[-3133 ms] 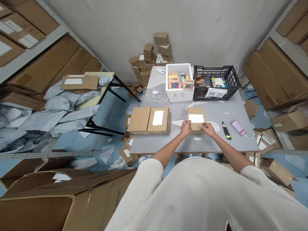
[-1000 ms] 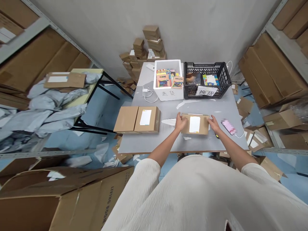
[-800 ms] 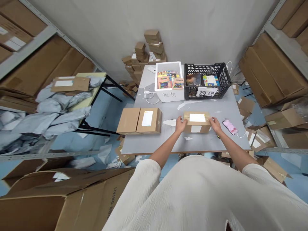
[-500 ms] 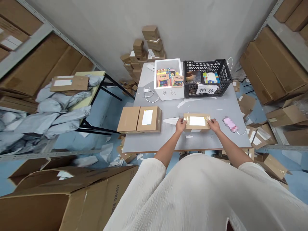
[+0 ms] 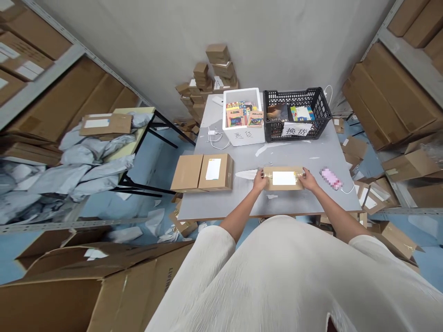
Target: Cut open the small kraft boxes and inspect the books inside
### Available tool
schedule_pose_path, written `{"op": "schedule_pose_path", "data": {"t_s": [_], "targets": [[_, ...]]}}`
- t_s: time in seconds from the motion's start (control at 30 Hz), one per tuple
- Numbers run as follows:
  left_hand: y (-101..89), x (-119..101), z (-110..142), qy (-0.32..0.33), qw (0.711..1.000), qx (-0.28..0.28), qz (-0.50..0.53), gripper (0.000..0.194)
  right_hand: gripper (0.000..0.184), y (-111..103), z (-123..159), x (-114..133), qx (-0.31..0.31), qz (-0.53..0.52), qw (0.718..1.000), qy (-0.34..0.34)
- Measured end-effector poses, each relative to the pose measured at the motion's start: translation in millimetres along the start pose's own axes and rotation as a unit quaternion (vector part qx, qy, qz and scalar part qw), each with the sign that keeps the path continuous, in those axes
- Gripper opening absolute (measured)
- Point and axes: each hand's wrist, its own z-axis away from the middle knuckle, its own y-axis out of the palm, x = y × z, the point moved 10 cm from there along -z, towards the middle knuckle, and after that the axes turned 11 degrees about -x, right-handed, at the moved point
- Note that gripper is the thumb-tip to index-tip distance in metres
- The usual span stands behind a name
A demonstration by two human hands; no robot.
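Observation:
A small taped cardboard box with a white label on its upward face is over the front right part of the grey table. My left hand grips its left end, and my right hand grips its right end. Whether the box rests on the tabletop or is slightly lifted I cannot tell. To the left, two more cardboard boxes stand side by side, the right one carrying a white label. Right of my right hand lies a phone, blurred out, with a white cable.
Behind stand a white foam box of books and a black plastic crate with books. A side table at the left bears grey mailing bags. A big open carton is at lower left. Boxes litter the floor.
The box has been turned between my hands, so a different labelled, taped face now points up and its long side runs left to right. Both hands keep hold of its ends.

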Motion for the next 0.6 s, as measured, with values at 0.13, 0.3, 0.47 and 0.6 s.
{"op": "schedule_pose_path", "data": {"t_s": [0.13,0.3,0.47,0.6], "targets": [[-9.8,-9,3,-0.041,0.999,-0.007,0.03,0.059,0.094,-13,3,9,0.015,-0.048,0.999,0.011],[-15.6,-26,-2,-0.016,0.999,-0.018,0.041,0.063,0.089,-21,0,17,-0.021,-0.097,0.995,0.025],[-13.4,25,10,-0.08,0.996,-0.014,-0.026,0.057,0.079,3,12,-21,-0.002,-0.013,0.996,0.084],[-10.8,61,18,-0.113,0.993,0.004,-0.039,0.058,0.071,15,15,-49,0.02,0.044,0.994,0.096]]}}
